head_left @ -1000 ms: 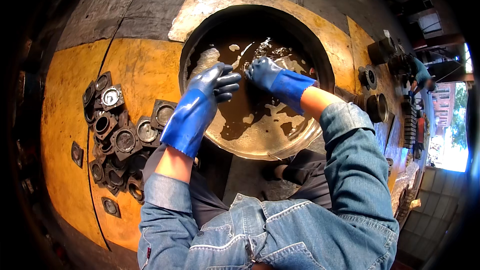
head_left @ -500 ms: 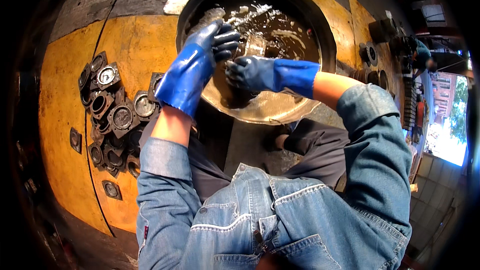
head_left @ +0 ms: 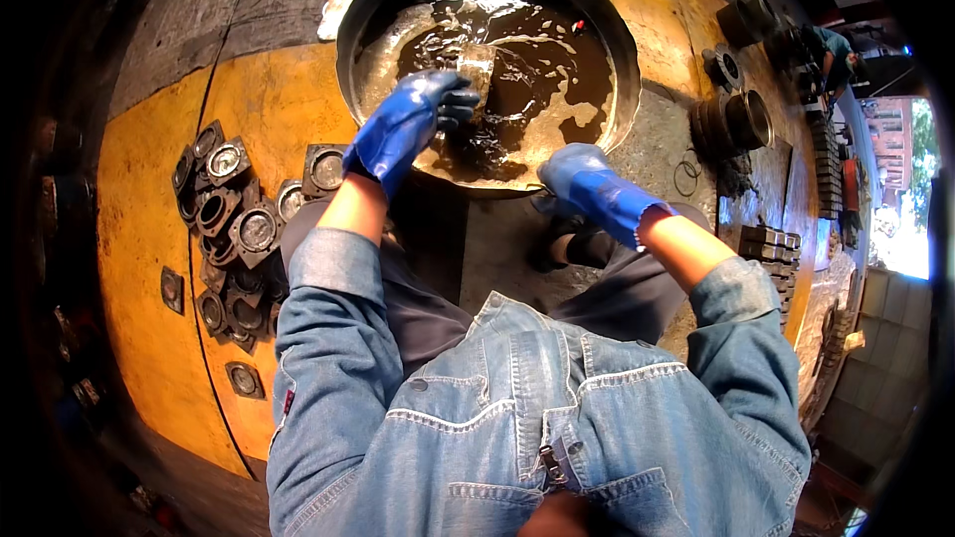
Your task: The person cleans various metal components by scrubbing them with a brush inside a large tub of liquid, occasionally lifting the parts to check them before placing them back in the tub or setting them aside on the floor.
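Both my hands wear long blue rubber gloves. My left hand (head_left: 426,114) hangs over the near left part of a large round metal basin (head_left: 625,99) of dark, foamy liquid. Its fingers are loosely bent with small gaps between them, and nothing shows in them. Just beyond its fingertips, a pale blocky object (head_left: 477,62) stands partly in the liquid. My right hand (head_left: 582,179) is at the basin's near right rim, its back turned up. Its fingers point down and are mostly hidden, so any hold on the rim or on a thing there cannot be made out.
Left of the basin, several dark square metal parts with round openings (head_left: 257,229) lie heaped on a yellow floor plate (head_left: 139,239). Right are cylindrical metal parts (head_left: 746,119), thin rings (head_left: 686,174) and rows of metal blocks (head_left: 771,244). Another person (head_left: 836,50) is at the far right.
My right hand has moved from over the liquid, right and toward me, to the basin's rim. My left hand has come slightly nearer. The view has shifted, with the basin now higher and further left.
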A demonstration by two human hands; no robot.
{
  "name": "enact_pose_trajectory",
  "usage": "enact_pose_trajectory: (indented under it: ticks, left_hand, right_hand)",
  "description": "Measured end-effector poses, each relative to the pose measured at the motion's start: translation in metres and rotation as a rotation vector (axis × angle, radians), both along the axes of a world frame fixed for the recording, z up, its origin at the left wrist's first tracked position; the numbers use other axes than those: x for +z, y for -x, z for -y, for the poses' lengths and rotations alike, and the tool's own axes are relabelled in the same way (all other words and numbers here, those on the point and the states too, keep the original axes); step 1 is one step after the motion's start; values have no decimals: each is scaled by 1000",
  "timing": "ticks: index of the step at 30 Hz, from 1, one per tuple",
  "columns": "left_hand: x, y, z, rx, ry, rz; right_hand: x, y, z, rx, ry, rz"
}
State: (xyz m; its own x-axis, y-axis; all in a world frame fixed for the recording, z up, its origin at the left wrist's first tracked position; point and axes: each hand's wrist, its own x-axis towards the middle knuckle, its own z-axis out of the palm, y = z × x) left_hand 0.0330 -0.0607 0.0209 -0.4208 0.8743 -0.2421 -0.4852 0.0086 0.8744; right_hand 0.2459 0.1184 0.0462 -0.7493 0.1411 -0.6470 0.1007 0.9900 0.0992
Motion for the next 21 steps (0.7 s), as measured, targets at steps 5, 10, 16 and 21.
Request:
enact_pose_trajectory:
  ticks: [5,10,16,21]
  left_hand:
    - [-20,-12,3,-99,165,-98]
    - [-16,-20,10,-71,139,26]
    - [-18,-45,-17,-64,221,-48]
    - [-2,-56,-42,-22,151,206]
  right_hand:
    - [-4,-7,-2,-252,39,49]
    - [70,-33,-24,-604,100,-439]
    - [46,-77,-69,-1205,1119,-872]
    - [12,-85,-72,-934,1447,-835]
